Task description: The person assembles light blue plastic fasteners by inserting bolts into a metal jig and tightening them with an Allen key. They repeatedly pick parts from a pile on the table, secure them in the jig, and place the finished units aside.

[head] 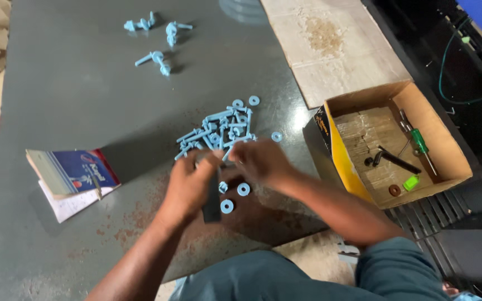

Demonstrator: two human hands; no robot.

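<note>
Nearest the table's (57, 83) front edge, the left hand (188, 187) is curled around a dark flat plate (212, 200) standing on its edge, with two light blue washers (235, 198) lying flat just right of it. The right hand (260, 161) is beside it, fingers bent at the near rim of the pile of light blue bolts and washers (218, 129); motion blur hides whether it pinches anything. The pile is a loose tangle of plastic-looking bolts, with stray washers at its right and far edges. Left of the hands lies a small notebook (73, 175) near the table's left edge, with bare dark tabletop between. Right, an open cardboard box (453, 150) holding a green-handled screwdriver (419, 142) overhangs the table's right edge. Farther off, well apart from the pile, sit three assembled blue bolts (157, 39), with flattened cardboard (330, 44) to their right.
</note>
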